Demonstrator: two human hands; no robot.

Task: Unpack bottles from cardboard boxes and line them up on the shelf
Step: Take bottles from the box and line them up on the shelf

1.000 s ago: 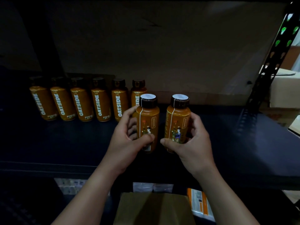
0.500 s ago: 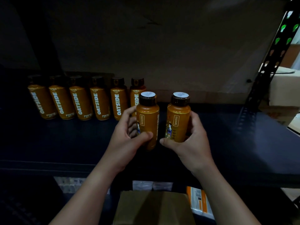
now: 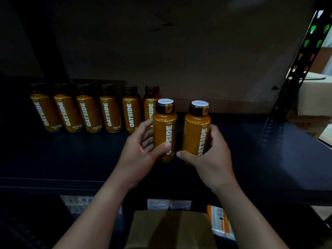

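- Left hand (image 3: 138, 155) is gripping 1 orange Oatside bottle (image 3: 165, 135): thumb is crossing the label front low down, fingers are wrapping round the left side and back.
- Right hand (image 3: 213, 157) is gripping a 2nd Oatside bottle (image 3: 196, 135) in mirror fashion, thumb low on the front, fingers curling round the right side.
- Both bottles are standing upright, caps up, "OATSIDE" lettering facing the camera; they are sitting just beside each other with a narrow gap. Whether their bases are touching the shelf (image 3: 71, 155) I cannot tell.
- Relative to the hands: each bottle is lying in the palm-side curl, its cap rising above the fingertips.
- Outward: a row of 6 bottles (image 3: 89, 112) is standing further back and to the left; the left-hand bottle is overlapping the row's last bottle in view.
- Judged step: setting the pair down to extend the row rightward. Doing it well means keeping them upright, sliding them back level with the row, labels forward, spacing matched, and releasing without nudging the 6th bottle.
- A cardboard box (image 3: 170, 229) is sitting below the shelf edge, between the forearms.
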